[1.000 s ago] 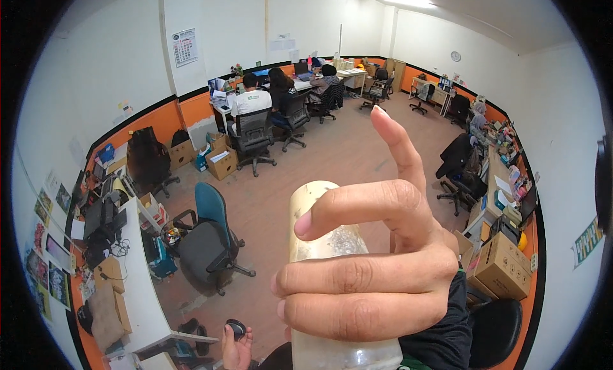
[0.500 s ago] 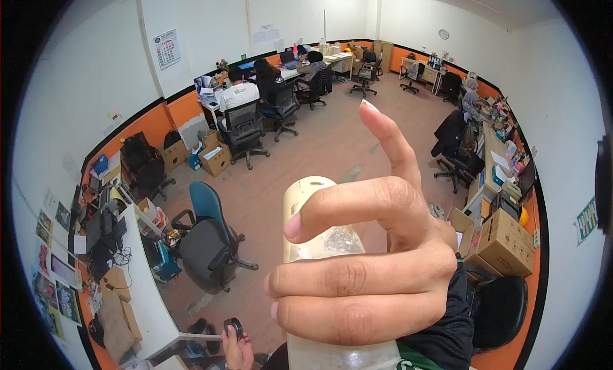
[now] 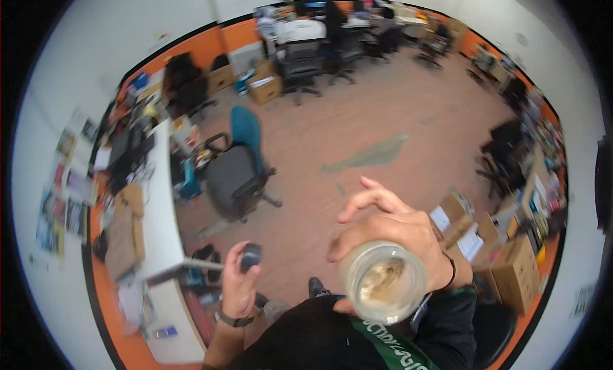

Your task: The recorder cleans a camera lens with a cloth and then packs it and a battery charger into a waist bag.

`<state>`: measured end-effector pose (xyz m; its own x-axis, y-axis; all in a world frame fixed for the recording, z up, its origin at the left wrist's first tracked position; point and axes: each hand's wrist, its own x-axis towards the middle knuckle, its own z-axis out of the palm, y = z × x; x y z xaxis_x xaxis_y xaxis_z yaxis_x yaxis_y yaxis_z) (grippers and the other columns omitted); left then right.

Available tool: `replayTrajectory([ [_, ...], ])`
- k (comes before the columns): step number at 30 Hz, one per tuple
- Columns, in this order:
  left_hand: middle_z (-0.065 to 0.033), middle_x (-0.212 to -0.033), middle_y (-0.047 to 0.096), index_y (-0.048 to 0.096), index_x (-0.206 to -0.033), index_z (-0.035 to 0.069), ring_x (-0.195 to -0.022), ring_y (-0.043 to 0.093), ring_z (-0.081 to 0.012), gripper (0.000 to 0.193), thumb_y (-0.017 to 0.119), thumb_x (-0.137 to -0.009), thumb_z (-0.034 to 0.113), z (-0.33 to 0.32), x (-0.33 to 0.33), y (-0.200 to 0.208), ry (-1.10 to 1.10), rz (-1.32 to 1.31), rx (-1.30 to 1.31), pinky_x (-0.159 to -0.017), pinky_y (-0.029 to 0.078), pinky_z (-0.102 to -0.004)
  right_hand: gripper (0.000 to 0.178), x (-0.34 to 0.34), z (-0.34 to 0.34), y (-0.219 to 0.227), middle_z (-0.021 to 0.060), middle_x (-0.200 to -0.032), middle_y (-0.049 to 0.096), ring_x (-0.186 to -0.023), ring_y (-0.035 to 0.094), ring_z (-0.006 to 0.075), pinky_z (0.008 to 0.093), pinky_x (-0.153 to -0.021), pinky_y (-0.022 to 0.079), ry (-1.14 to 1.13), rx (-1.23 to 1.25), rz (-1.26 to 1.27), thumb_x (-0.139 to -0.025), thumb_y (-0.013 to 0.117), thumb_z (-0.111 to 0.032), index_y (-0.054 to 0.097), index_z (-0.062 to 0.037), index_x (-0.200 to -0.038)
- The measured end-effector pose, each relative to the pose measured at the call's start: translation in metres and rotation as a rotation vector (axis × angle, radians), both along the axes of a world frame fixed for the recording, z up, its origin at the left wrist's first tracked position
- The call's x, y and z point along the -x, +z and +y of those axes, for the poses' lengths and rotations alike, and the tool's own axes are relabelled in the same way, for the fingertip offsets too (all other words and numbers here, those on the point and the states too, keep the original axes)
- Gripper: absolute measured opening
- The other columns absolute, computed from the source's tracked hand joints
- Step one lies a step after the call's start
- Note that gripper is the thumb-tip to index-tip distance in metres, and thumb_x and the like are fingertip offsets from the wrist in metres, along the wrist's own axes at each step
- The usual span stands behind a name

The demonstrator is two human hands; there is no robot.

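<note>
One jar [image 3: 385, 284], one dark cap [image 3: 251, 258]

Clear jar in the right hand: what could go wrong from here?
The clear jar in the right hand appears uncapped, so tilting it might spill its pale contents onto the black shirt. The dark cap, held in the left hand's fingertips, could slip and drop to the floor.

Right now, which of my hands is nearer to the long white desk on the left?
Left. Your left hand is right of the desk, apart from it; your right hand is farther right, holding a clear cylindrical jar.
</note>
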<state>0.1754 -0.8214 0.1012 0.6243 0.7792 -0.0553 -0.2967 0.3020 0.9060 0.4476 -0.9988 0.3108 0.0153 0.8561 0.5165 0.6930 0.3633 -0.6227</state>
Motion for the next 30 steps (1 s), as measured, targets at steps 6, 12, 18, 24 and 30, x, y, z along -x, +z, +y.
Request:
replayTrajectory([
  [6,-0.0081,-0.134,0.064,0.054,-0.145,0.005,-0.124,0.062,-0.019,0.083,0.099,-0.078,0.022,-0.029,-0.011,0.051,-0.093,0.006,-0.368,-0.103,0.051,-0.0325,0.057,0.025,0.02,-0.142,-0.0036,-0.108,0.075,-0.12,0.063,0.0272,0.0656,-0.121,0.03,-0.039,0.184,0.007,-0.062,0.097,-0.042,0.075,-0.0158,-0.108],
  [12,-0.0121,-0.135,0.067,0.063,-0.134,0.005,-0.124,0.067,-0.022,0.074,0.101,-0.072,0.018,-0.039,-0.005,0.057,-0.168,0.338,-0.682,-0.107,0.055,-0.0377,0.062,0.066,0.033,-0.203,0.0019,-0.108,0.074,-0.122,0.062,0.029,0.0657,-0.12,0.03,-0.071,0.3,0.251,-0.059,0.098,-0.042,0.074,-0.011,-0.108],
  [18,-0.0109,-0.137,0.068,0.063,-0.143,0.007,-0.13,0.062,-0.0292,0.074,0.095,-0.079,0.025,-0.037,-0.01,0.054,-0.177,0.484,-0.933,-0.111,0.051,-0.0419,0.069,0.078,0.042,-0.235,0.0112,-0.109,0.071,-0.118,0.062,0.033,0.0577,-0.115,0.038,-0.124,0.305,0.209,-0.056,0.099,-0.039,0.074,-0.0057,-0.112],
  [24,-0.0167,-0.145,0.061,0.058,-0.153,0.009,-0.14,0.052,-0.033,0.083,0.092,-0.081,0.031,-0.027,-0.006,0.052,-0.375,0.3,-0.693,-0.117,0.045,-0.0473,0.066,0.079,0.044,-0.226,0.0116,-0.109,0.071,-0.111,0.064,0.034,0.048,-0.1,0.049,-0.133,0.311,0.27,-0.058,0.1,-0.037,0.076,-0.006,-0.11],
  [30,-0.0162,-0.15,0.054,0.047,-0.16,0.008,-0.146,0.043,-0.0366,0.085,0.086,-0.09,0.034,-0.026,-0.004,0.049,-0.318,0.465,-0.943,-0.122,0.038,-0.0487,0.059,0.086,0.048,-0.222,0.0112,-0.107,0.075,-0.107,0.065,0.0328,0.0455,-0.094,0.052,-0.168,0.26,0.3,-0.059,0.1,-0.035,0.077,-0.0072,-0.106],
])
